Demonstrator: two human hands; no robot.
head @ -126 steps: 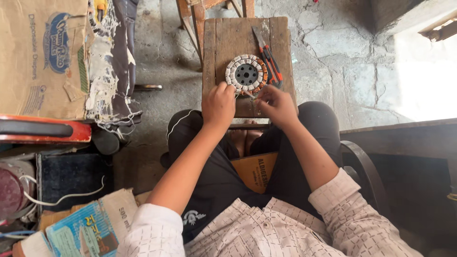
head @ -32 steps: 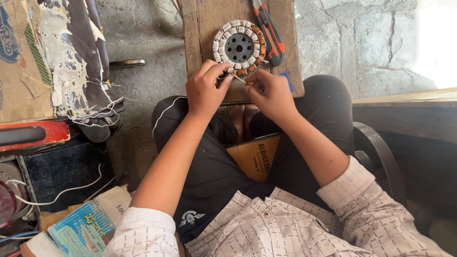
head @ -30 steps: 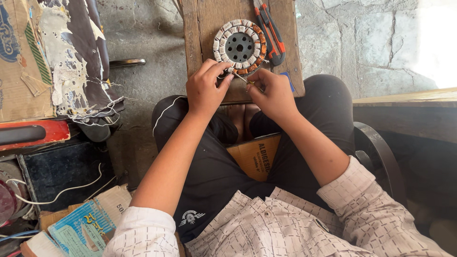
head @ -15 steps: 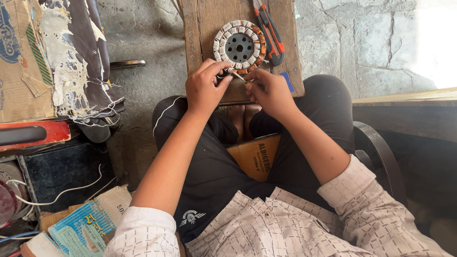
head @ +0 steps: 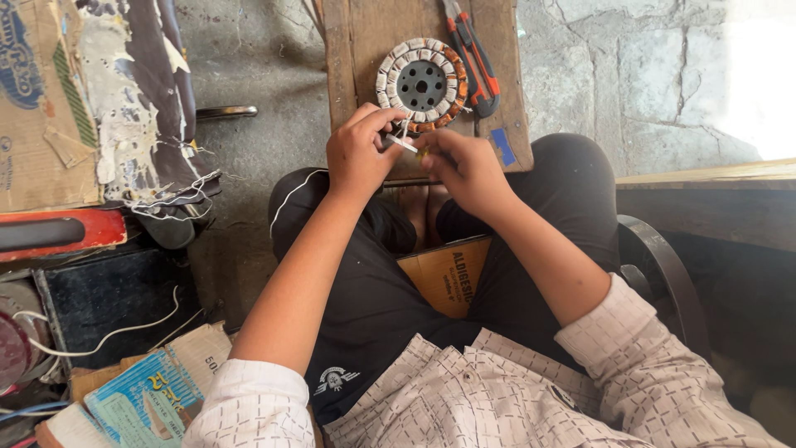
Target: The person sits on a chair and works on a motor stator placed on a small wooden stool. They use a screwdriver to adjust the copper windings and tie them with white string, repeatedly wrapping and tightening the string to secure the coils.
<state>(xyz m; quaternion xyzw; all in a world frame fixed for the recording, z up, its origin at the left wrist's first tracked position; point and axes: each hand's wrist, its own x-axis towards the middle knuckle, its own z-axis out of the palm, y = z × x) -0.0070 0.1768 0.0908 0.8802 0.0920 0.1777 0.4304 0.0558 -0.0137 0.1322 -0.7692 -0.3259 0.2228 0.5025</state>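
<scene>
Pinched between left hand [head: 358, 154] and right hand [head: 469, 169]: a thin white sleeve [head: 404, 143] on wire. Just beyond the fingertips, round wound stator [head: 421, 85] flat on wooden stool [head: 356, 50], orange-handled pliers [head: 474, 60] alongside.

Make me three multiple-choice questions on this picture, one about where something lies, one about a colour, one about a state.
1. Where does the round motor stator lie?
A. on the wooden board
B. on the person's lap
C. on the stone floor

2. What colour are the handles of the pliers?
A. blue
B. orange and black
C. green

3. What are the left hand and right hand doing?
A. resting apart on the knees
B. pinching a small white piece between them
C. lifting the stator

Answers:
1 A, it sits flat on the wooden board.
2 B, orange grips with black.
3 B, fingertips meet at the stator's near edge.
</scene>
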